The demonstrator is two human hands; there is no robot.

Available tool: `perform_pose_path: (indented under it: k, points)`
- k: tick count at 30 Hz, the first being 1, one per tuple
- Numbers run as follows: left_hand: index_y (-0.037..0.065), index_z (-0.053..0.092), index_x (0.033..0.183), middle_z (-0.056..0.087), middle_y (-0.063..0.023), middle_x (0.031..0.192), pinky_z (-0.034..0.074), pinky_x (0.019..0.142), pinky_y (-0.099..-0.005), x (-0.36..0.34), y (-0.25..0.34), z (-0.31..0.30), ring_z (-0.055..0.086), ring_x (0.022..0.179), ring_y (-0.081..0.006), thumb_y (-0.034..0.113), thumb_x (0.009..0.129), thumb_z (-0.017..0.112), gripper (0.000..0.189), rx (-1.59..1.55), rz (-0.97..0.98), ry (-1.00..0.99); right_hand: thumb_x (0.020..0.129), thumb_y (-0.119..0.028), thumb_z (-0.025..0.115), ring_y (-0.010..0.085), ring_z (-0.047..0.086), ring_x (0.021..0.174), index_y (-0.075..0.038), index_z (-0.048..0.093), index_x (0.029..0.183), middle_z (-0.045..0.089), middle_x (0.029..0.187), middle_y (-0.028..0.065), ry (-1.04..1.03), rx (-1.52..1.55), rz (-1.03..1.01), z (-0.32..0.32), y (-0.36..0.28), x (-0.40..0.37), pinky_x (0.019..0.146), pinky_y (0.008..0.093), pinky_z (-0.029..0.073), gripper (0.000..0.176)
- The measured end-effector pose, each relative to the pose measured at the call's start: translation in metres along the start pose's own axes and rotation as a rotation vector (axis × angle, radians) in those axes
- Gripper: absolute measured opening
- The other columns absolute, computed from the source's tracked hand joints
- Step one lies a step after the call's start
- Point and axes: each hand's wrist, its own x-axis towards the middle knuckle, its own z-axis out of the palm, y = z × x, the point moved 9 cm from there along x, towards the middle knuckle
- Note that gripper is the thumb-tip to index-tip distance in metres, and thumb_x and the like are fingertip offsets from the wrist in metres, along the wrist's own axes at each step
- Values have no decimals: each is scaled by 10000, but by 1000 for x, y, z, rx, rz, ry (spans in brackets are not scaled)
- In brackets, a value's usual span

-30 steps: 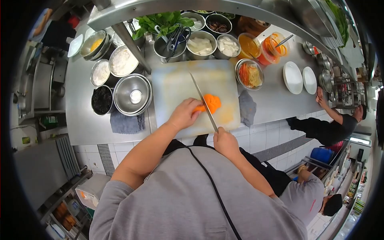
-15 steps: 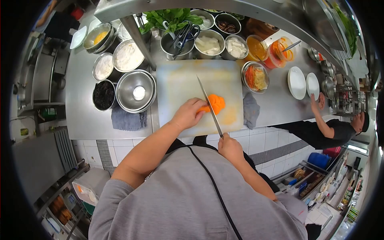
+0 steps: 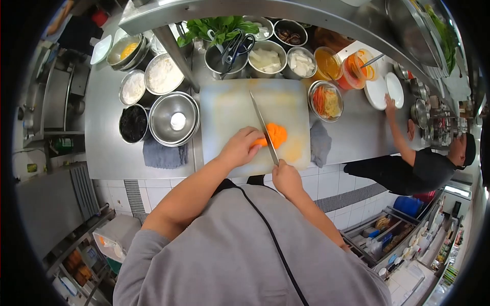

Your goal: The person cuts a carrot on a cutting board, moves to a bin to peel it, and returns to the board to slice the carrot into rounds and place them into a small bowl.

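Note:
On the white cutting board point(image 3: 229, 109) lies a carrot point(image 3: 276, 136), partly cut into overlapping orange slices. My left hand point(image 3: 244, 146) is closed on the uncut end, its fingers curled beside the blade. My right hand point(image 3: 287, 178) grips the handle of a kitchen knife point(image 3: 262, 121). The knife's blade points away from me and crosses the carrot between my left fingers and the slices. Whether the edge touches the board is hidden.
Nested steel bowls point(image 3: 173, 115) stand left of the board, near bowls of white powder point(image 3: 162, 75). Steel pots point(image 3: 267, 58) line the back. A bowl of shredded vegetables point(image 3: 326, 101) and a grey cloth point(image 3: 320, 143) sit right. A co-worker's hand point(image 3: 390, 104) touches white plates. An overhead shelf point(image 3: 275, 11) spans above.
My right hand and the knife handle have shifted slightly away from me and to the left. My left hand stays on the carrot. The co-worker's hand has moved the smaller plate against the larger one.

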Motion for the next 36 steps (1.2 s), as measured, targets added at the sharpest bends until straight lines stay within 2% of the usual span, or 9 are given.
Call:
perform_pose_path:
  k: [7, 9, 21, 30, 36]
  points:
    - [117, 659, 1234, 642, -112, 1217, 559, 962, -451, 4, 0, -2, 639, 1134, -364, 80, 888, 749, 359, 16, -5, 12, 1039, -235, 581, 493, 724, 779, 21, 608, 1008, 722, 818, 298, 11, 10, -10, -28, -10, -30, 743, 601, 577, 258]
    - [116, 659, 1234, 641, -113, 1209, 559, 960, -451, 3, 0, -1, 638, 1132, -364, 79, 888, 748, 360, 11, -2, 10, 1044, -242, 580, 485, 727, 781, 18, 602, 1013, 725, 825, 292, -65, -35, 35, -25, -11, -35, 741, 592, 579, 264]
    - [110, 660, 1232, 639, -120, 1176, 556, 950, -453, 4, 2, -5, 637, 1113, -370, 73, 878, 750, 367, 14, 26, 34, 1017, -224, 601, 483, 734, 820, 11, 609, 1035, 731, 856, 300, -93, -46, 52, -23, -15, -30, 764, 590, 581, 236]
    - [109, 663, 1219, 642, -121, 1194, 554, 962, -455, 4, -4, -2, 637, 1130, -370, 90, 897, 752, 335, -4, 11, 4, 1004, -175, 603, 494, 730, 817, 33, 616, 985, 724, 837, 316, -4, 9, -18, -1, -16, 8, 757, 591, 581, 209]
    - [87, 659, 1212, 644, -142, 1178, 548, 961, -451, 3, 0, -4, 637, 1116, -383, 85, 902, 754, 324, -7, 23, 32, 1026, -198, 596, 503, 718, 791, 25, 606, 978, 721, 835, 310, 23, 47, -32, -19, -13, -13, 748, 598, 574, 229]
